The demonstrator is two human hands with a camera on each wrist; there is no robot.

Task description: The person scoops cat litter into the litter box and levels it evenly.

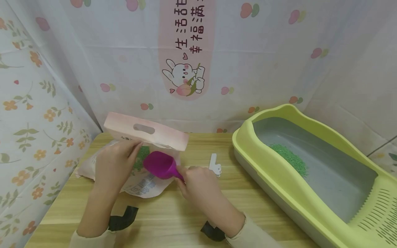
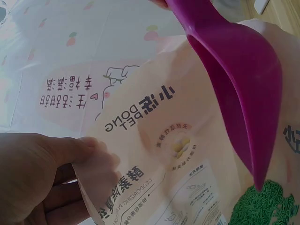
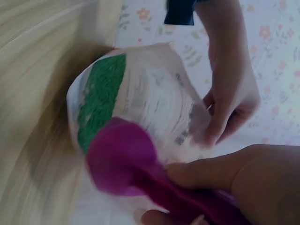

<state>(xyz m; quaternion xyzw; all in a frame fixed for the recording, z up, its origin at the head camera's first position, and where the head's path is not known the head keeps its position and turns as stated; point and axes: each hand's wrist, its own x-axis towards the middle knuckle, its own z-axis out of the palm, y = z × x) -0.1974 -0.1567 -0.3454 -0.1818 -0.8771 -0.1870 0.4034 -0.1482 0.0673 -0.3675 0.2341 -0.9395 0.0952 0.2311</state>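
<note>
Cream sleeves (image 1: 252, 235) cross the bottom, right hand (image 1: 200, 182) gripping a magenta scoop (image 1: 159, 164) at centre, left hand (image 1: 114, 163) pinching the litter bag (image 1: 152, 189), apparently keeping it open.

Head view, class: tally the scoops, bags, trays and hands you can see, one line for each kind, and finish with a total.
Purple scoop: 1
Pink bag: 1
Yellow-green and grey tray: 1
Left hand and right hand: 2
Total: 5
</note>
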